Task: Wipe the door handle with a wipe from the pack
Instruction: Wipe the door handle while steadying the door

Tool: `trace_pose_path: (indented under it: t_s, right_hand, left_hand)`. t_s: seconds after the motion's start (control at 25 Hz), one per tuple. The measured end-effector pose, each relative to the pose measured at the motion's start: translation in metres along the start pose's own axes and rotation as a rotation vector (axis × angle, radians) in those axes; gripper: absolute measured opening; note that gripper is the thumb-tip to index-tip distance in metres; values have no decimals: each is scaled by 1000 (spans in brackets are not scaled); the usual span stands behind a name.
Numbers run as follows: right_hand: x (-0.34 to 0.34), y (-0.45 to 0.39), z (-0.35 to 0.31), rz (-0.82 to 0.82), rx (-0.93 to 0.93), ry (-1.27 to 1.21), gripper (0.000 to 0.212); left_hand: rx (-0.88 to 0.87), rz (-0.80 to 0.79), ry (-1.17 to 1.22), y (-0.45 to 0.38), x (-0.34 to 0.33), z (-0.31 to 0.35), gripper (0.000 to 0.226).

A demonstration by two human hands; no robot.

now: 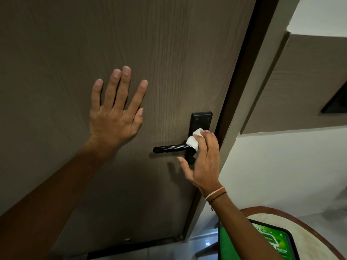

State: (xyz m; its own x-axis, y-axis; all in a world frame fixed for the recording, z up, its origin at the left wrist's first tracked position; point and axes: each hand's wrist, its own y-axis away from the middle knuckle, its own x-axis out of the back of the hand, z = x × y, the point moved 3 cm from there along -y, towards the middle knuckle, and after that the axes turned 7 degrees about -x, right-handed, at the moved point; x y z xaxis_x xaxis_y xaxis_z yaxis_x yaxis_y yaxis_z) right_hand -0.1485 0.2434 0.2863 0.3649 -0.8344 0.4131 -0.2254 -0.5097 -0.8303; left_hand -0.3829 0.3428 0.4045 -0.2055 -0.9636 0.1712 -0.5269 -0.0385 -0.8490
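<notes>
A black lever door handle (170, 148) on a black backplate (201, 120) is fixed near the right edge of a brown wood-grain door (169, 53). My right hand (203, 162) presses a crumpled white wipe (193, 140) against the handle where the lever meets the plate; its thumb sticks out below the lever. My left hand (114, 113) lies flat on the door to the left of the handle, fingers spread, holding nothing. The green wipe pack (270, 243) lies at the lower right, partly hidden by my right forearm.
A round table with a brown rim (308, 224) carries the pack at the bottom right. The dark door frame (244, 68) and a white wall (281, 166) stand right of the door. A brown panel (304, 81) juts out at the upper right.
</notes>
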Motion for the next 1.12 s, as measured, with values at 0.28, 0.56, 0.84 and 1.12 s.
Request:
trace_pose_path:
  t_s: [0.28,0.56,0.84,1.12]
  right_hand:
    - [-10,-8,-32,34,199,250,63]
    - [-12,-17,-70,-33,210,258,59]
    - [-50,22,-80,-30,395,368,78]
    - [-47,31,-46,-26,424,353,85]
  left_hand:
    - [-7,-14,8,1,-1,1,66]
    - [-2,-21,19,-1,1,0,67]
    - [-34,12,-12,-2,2,-2,68]
    - [-42,17,-18,0,0,-2,66]
